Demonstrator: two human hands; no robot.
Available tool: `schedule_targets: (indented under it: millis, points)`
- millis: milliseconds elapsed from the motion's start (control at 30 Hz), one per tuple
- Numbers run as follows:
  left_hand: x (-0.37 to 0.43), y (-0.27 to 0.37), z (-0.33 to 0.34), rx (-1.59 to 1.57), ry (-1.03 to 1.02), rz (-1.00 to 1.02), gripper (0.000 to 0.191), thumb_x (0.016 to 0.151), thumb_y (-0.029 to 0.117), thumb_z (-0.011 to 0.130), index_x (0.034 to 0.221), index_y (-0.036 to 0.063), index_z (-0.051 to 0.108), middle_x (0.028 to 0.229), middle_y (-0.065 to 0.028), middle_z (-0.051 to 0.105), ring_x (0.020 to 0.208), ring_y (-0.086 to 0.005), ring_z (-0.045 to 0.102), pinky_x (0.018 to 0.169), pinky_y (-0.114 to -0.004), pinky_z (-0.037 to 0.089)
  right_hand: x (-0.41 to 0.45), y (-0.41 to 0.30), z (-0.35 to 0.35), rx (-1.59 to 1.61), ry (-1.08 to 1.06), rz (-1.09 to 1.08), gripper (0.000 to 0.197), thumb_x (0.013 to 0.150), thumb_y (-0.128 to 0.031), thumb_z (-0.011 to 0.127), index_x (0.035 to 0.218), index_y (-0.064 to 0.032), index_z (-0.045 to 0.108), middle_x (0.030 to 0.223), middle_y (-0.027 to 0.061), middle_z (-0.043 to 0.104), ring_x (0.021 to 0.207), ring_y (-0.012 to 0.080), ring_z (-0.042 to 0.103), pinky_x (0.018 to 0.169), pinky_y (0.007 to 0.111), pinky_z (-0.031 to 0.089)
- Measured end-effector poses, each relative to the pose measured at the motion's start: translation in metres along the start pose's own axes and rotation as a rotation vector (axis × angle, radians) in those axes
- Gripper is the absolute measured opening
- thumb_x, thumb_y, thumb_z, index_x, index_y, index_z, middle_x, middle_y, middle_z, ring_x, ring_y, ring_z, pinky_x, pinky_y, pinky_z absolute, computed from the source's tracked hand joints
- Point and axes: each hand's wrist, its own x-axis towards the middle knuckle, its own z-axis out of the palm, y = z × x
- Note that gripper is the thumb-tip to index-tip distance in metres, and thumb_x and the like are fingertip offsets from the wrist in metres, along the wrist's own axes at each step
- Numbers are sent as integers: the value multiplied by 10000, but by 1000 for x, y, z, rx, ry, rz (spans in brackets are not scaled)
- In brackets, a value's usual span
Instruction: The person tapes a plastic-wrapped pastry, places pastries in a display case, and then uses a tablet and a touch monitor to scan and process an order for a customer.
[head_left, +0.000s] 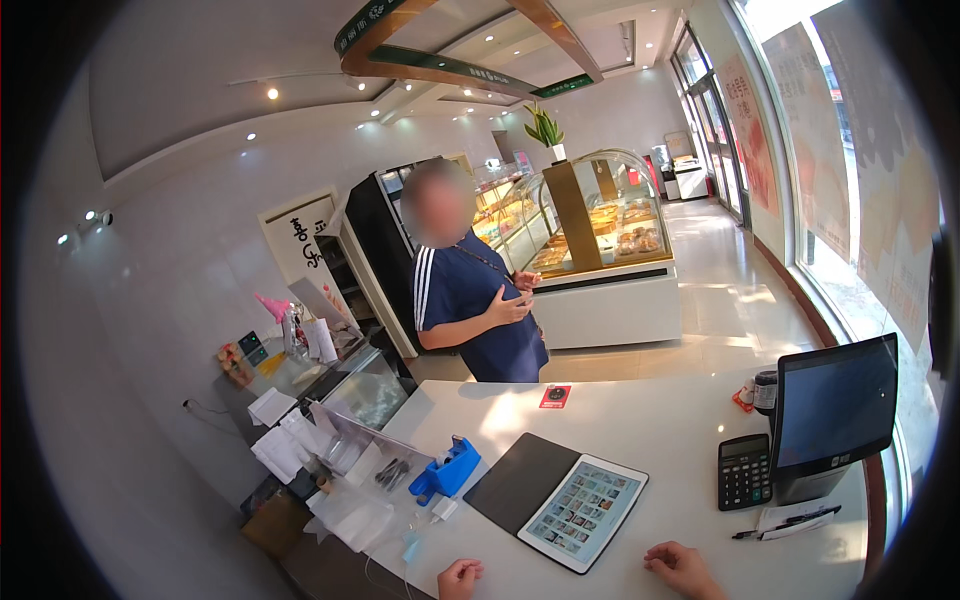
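Note:
Both hands are at the near edge of a white counter (660, 420), empty. My left hand (460, 580) is loosely curled into a fist at the bottom, below a blue face mask or similar cloth item (410, 547). My right hand (679, 570) rests with slightly bent fingers, to the right of a tablet (584, 512). The tablet lies face up in an open dark folding cover (523, 478); its lit screen shows a grid of small pictures. Neither hand touches the tablet.
A blue tape dispenser (448, 471) and white charger plug (444, 511) sit left of the tablet. To the right are a calculator (744, 471), a monitor (836, 405) and pens on paper (799, 520). A person (480, 307) stands across the counter, before a pastry display case (607, 300).

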Motion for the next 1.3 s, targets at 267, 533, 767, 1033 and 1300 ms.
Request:
schedule_targets:
  millis: [267,533,767,1033,1300]
  points:
    - [0,-27,4,180,49,132,142,865,96,528,909,-3,619,756,-62,643,682,-122,594,625,-259,481,-1,6,-2,-17,-19,-134,171,825,-66,597,987,-11,591,848,59,640,788,118,591,704,254,487]
    - [-3,-27,9,121,66,96,137,868,90,517,897,1,618,735,-64,634,657,-124,590,613,-259,478,-5,0,-6,5,-50,-64,160,827,-69,597,980,-23,600,837,39,625,767,109,569,698,243,475]
    - [-1,-39,-9,232,-22,17,140,858,106,506,955,25,565,713,-70,624,614,-124,582,582,-262,460,3,-12,-3,265,-113,43,182,855,-81,568,1021,-5,576,908,33,611,801,116,556,716,246,463]
    - [1,-15,2,167,46,25,80,785,63,524,812,43,452,553,-50,514,480,-131,498,468,-284,385,-1,-12,-7,322,-82,67,189,881,-100,547,1049,-17,569,948,55,620,809,120,560,723,241,453]
    - [2,-25,2,34,36,7,89,769,66,529,780,44,444,562,-50,521,483,-122,498,478,-271,389,-5,-7,-5,253,-9,43,199,882,-121,553,1048,-12,563,930,57,615,781,119,557,700,243,462]
